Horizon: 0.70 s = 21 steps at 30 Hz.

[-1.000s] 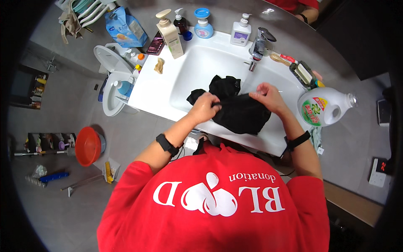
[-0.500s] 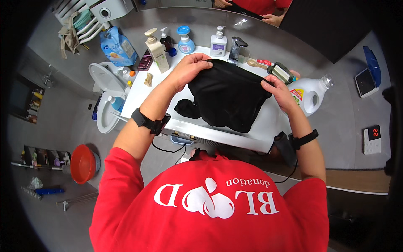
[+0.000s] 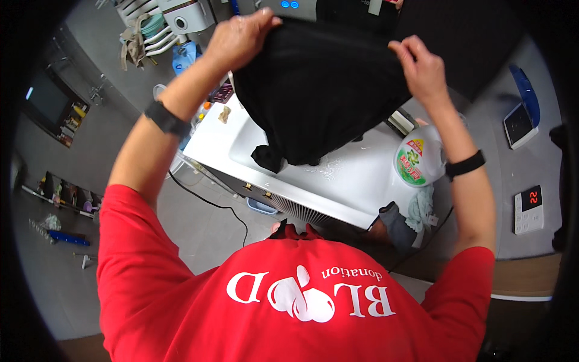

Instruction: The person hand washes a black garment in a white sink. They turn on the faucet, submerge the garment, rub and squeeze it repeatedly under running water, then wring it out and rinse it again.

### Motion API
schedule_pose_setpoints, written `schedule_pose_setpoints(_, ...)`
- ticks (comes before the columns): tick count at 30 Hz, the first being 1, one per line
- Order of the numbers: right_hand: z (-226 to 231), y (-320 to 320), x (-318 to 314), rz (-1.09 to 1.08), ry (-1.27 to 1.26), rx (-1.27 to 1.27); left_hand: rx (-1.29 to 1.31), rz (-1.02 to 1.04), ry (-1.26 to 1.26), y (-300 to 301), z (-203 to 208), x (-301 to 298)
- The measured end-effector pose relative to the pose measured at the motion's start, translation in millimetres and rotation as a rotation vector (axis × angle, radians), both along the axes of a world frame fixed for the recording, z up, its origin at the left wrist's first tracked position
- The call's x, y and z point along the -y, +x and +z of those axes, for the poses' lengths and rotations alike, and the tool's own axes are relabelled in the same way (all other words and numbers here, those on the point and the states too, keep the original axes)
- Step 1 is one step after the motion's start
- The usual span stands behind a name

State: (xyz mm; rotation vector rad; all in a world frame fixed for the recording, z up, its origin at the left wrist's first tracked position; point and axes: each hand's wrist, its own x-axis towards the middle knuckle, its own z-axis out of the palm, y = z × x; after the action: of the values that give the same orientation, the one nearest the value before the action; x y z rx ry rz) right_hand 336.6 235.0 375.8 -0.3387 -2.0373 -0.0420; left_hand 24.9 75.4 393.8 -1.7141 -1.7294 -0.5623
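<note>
A black cloth garment (image 3: pixel 325 84) hangs spread between my two raised hands. My left hand (image 3: pixel 242 37) pinches its upper left corner, and my right hand (image 3: pixel 420 67) pinches the upper right one. Below, the garment's bottom edge hangs over the white sink (image 3: pixel 356 172), with a bunched end at its lower left. I cannot tell the garment's exact kind. Water drops lie in the basin under it. Close to my right forearm stands a white detergent jug (image 3: pixel 416 160) with a green and red label.
A grey cloth (image 3: pixel 398 226) and a pale green cloth (image 3: pixel 420 208) lie at the sink's right front corner. A small beige piece (image 3: pixel 224 114) sits on the left rim. Beyond it is a dark red packet (image 3: pixel 223 92). A black cable (image 3: pixel 211 206) hangs at the left front.
Both hands have lifted the black garment up and away from me, stretching it wider. It now covers the bottles at the back, and more of the basin and the jug shows.
</note>
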Motion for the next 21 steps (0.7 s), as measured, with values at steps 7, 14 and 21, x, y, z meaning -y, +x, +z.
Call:
schedule_pose_setpoints(7,156,-20,-10,0.028,0.239,-0.073,0.109,-0.216,0.345,-36,131,-9)
schedule_pose_setpoints(14,158,-33,-45,0.222,-0.176,-0.023,0.518,-0.373,0.399,-39,115,-11)
schedule_pose_setpoints(21,1,-21,-12,0.296,-1.09,-0.02,1.436,-0.6,-0.384,-32,-25,-9)
